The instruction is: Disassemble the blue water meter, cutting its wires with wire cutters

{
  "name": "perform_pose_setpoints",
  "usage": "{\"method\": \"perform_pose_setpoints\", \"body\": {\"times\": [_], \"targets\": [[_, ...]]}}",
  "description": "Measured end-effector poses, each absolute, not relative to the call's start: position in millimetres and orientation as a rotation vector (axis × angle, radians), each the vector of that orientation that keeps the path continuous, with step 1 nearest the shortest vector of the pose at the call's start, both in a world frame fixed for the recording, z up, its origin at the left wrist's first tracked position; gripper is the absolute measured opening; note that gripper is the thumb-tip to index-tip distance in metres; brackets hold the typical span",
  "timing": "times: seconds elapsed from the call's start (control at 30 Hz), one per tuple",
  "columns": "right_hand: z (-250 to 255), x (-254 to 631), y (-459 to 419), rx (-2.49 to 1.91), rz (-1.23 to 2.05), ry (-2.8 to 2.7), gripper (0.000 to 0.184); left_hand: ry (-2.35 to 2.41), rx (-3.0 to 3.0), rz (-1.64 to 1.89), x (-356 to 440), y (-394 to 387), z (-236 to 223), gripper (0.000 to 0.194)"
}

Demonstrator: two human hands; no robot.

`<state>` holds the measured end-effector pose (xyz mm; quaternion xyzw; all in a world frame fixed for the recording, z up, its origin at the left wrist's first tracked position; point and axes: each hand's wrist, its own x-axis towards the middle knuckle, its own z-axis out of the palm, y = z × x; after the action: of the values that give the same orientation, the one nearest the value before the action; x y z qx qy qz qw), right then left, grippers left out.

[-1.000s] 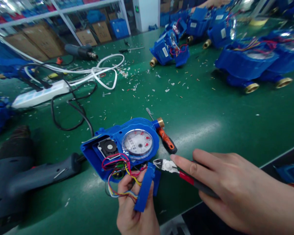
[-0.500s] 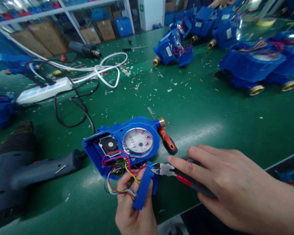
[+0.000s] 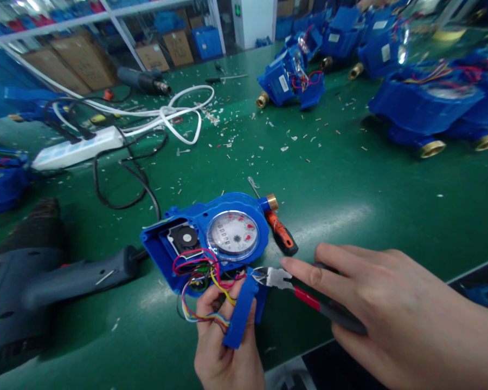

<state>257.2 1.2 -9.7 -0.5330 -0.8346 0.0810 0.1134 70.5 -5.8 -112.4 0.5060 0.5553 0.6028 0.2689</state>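
Observation:
A blue water meter (image 3: 238,201) with a round dial and an open housing lies in front of me, coloured wires (image 3: 195,257) spilling from it. My left hand (image 3: 228,346) is closed on a blue plastic cover (image 3: 241,314) at the meter's near side; some wires run over its fingers. Red-and-black-handled cutting pliers (image 3: 278,277) are gripped in my right hand (image 3: 374,298), the index finger stretched along them. Their jaw tips meet the upper end of the cover; what lies between the jaws is too small to tell. An orange-and-black screwdriver (image 3: 282,233) rests right beside the meter's brass fitting.
At the left lies a large heat gun (image 3: 32,287), with a second heat gun (image 3: 144,80) farther back. A white power strip (image 3: 79,147) and cables (image 3: 179,111) spread behind. More blue meters (image 3: 423,105) stand at the right and back. Scraps litter the green table (image 3: 333,179).
The whole view has shifted slightly, so everything sits a little farther right. Both hands, the pliers and the cover keep nearly the same positions relative to the meter.

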Motion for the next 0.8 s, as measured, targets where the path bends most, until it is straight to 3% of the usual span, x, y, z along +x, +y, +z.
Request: {"method": "perform_pose_setpoints", "body": {"times": [0.43, 0.8], "targets": [[-13.1, 258.5, 4.6, -1.506, 0.219, -2.454, 0.049, 1.48, 1.382, 1.611, 70.7, -6.1, -110.9, 0.033], [-18.7, 263.0, 4.7, -1.457, 0.23, -2.421, 0.047, 1.565, 1.333, 1.569, 68.3, -6.9, -111.9, 0.019]]}}
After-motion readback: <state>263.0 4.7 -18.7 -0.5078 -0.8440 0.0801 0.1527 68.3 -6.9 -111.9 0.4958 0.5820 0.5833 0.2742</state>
